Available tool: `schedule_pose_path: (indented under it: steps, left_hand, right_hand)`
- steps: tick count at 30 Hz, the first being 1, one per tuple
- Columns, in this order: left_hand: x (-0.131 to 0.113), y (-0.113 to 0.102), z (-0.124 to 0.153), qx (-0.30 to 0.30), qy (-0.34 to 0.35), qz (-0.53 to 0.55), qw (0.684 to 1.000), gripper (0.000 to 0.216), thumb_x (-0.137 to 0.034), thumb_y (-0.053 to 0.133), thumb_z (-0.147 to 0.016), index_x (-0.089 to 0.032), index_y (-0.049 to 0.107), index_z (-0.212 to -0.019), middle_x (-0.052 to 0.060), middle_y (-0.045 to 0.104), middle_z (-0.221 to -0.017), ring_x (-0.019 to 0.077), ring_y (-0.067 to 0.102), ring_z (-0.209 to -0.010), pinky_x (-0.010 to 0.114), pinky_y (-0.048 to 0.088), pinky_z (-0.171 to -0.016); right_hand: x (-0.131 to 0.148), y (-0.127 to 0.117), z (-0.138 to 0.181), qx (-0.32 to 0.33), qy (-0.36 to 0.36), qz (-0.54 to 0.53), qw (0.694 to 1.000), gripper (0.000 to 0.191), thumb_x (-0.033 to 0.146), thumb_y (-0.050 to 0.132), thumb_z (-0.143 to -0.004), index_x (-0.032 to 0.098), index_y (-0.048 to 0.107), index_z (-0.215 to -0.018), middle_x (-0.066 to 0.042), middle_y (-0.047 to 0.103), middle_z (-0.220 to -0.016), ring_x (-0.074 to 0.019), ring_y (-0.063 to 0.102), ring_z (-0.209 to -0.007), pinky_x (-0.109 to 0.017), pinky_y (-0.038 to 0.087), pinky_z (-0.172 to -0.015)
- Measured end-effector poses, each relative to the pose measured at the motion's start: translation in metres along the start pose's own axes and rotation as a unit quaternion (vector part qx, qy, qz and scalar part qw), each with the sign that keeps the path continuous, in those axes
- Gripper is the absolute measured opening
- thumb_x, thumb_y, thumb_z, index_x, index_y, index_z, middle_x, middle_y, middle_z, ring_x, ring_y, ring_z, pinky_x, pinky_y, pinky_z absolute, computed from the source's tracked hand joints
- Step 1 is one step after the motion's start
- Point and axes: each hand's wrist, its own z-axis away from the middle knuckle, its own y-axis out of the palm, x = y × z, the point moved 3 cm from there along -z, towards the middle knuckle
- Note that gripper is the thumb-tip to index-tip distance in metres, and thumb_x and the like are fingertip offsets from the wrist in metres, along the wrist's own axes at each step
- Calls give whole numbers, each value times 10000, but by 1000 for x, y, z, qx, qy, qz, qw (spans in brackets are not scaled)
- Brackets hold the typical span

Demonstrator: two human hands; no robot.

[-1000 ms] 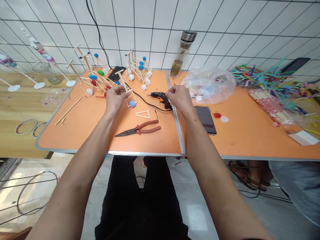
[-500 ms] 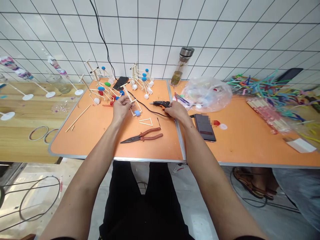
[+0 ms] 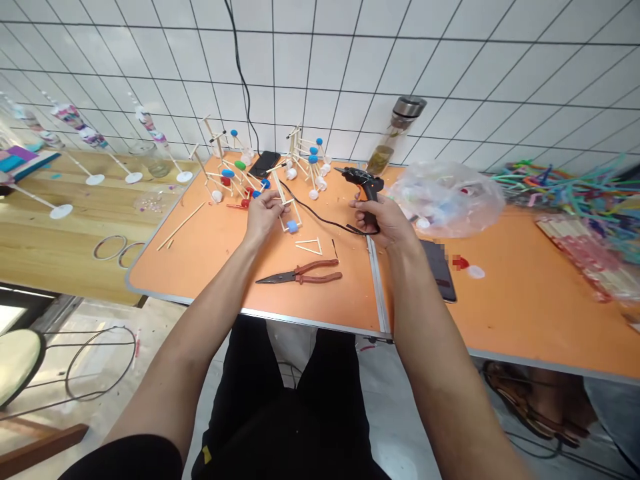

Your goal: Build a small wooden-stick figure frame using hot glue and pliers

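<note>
My left hand (image 3: 267,212) pinches a small frame of thin wooden sticks (image 3: 299,212) with a blue bottle cap (image 3: 293,227) at its lower end. In my right hand (image 3: 383,217) is a black glue gun (image 3: 369,185), gripped by its handle and raised off the table, nozzle pointing left. Its cord runs left across the table. Between my arms lie long-nose pliers (image 3: 300,272) with red-brown handles. Just above them is a flat triangle of sticks (image 3: 309,245), beside a short dark stick (image 3: 335,249).
Stick models with coloured caps (image 3: 230,175) stand at the back left, near a black phone (image 3: 265,164). A tea bottle (image 3: 393,143), a plastic bag (image 3: 447,200) and another phone (image 3: 440,270) are on the right. Pipe cleaners (image 3: 560,187) lie farther right.
My right hand has lifted the glue gun off the table and now holds it by the handle. My left hand still holds the stick frame. The view has shifted left.
</note>
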Motion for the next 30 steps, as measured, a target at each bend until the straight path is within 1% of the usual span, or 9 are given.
schedule_pose_path:
  steps: [2,4,9,13,15,18,24,27,30]
  left_hand:
    - [0,1,1,-3,3,4,1000,279,-21,740,-690,-189,737,-913,-5,803,-769,140,769,-693,269,629,-754]
    - [0,2,1,-6,5,7,1000,277,-25,745,-692,-187,741,-916,-1,809,-771,150,777,-693,264,619,-727]
    - [1,2,0,0,6,6,1000,269,-33,744,-700,-186,759,-920,-6,814,-762,141,775,-680,238,607,-693]
    - [3,1,1,13,17,5,1000,284,-45,758,-714,-167,774,-970,3,830,-806,137,786,-713,233,621,-720]
    - [3,1,2,13,16,6,1000,281,-40,749,-733,-153,776,-988,11,827,-810,141,792,-721,240,627,-734]
    - [3,1,2,14,11,5,1000,273,-26,723,-759,-145,783,-998,16,819,-801,149,794,-720,248,623,-732]
    - [1,2,3,25,16,-4,1000,271,-38,738,-776,-155,776,-1017,7,819,-806,149,803,-737,252,628,-759]
    - [2,4,4,27,19,9,999,259,-33,735,-780,-153,766,-1007,-5,804,-775,136,784,-694,247,624,-736]
    - [3,5,3,23,14,15,1000,263,-15,725,-771,-152,768,-991,-3,808,-787,128,778,-693,244,623,-728]
  right_hand:
    - [2,6,4,29,4,-43,999,400,195,877,-602,219,684,-951,4,759,-958,-55,515,-639,-147,434,-506]
    - [2,11,7,59,18,-74,995,376,206,866,-610,220,683,-938,-8,790,-1038,-53,498,-649,-147,439,-516]
    - [-1,20,8,84,21,-98,991,435,375,983,-678,235,681,-958,-12,805,-1014,-63,475,-630,-164,459,-534]
    - [-4,25,9,78,9,-83,993,590,605,1034,-647,249,672,-947,-7,792,-983,-67,487,-614,-180,450,-510]
    - [-5,29,11,75,-13,-71,995,613,650,1029,-633,250,682,-941,-3,780,-956,-71,496,-616,-186,432,-495]
    - [-7,35,14,58,-72,-24,995,581,654,1010,-674,247,698,-948,-16,789,-944,-86,518,-621,-210,398,-485]
    - [-16,40,12,32,-171,89,981,626,826,868,-796,235,697,-913,-59,817,-913,-103,494,-584,-262,379,-521]
    - [-21,42,12,14,-217,178,960,659,858,803,-843,217,746,-987,-64,818,-905,-127,524,-601,-288,419,-557]
    - [-23,44,14,-6,-278,260,925,666,861,718,-913,209,781,-1030,-63,800,-894,-177,603,-687,-336,497,-649]
